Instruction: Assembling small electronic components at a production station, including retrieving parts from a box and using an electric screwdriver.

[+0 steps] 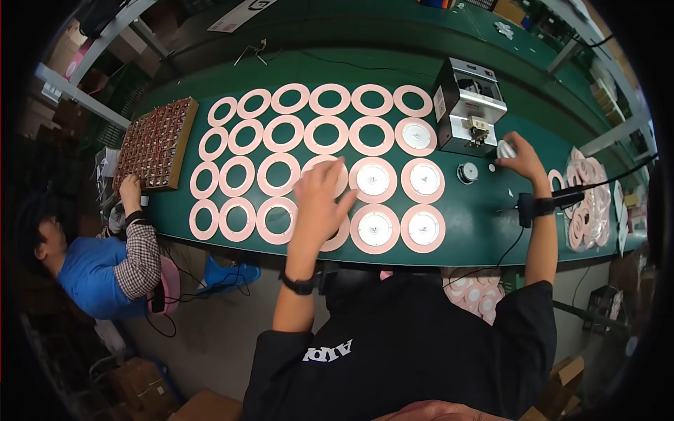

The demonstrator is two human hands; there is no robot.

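Observation:
My left hand (321, 200) hovers over or rests on the pink rings at the table's middle; its fingers are apart and nothing shows in them. It partly hides two rings. Rows of flat pink rings (277, 174) lie on the green table. Several at the right of the rows have white discs (373, 180) in their centres. On the right, my right hand (525, 160) is closed on a small white rounded piece (505, 149), whose exact kind I cannot make out. Left of that hand lie a small round silver part (467, 172) and a small white disc (492, 168).
A black and silver bench machine (472, 105) stands behind my right hand. At the far right lies a clear bag of pink rings (588, 200). A co-worker (98, 277) in blue sits at the left, one hand at a partitioned tray (156, 144) of small parts.

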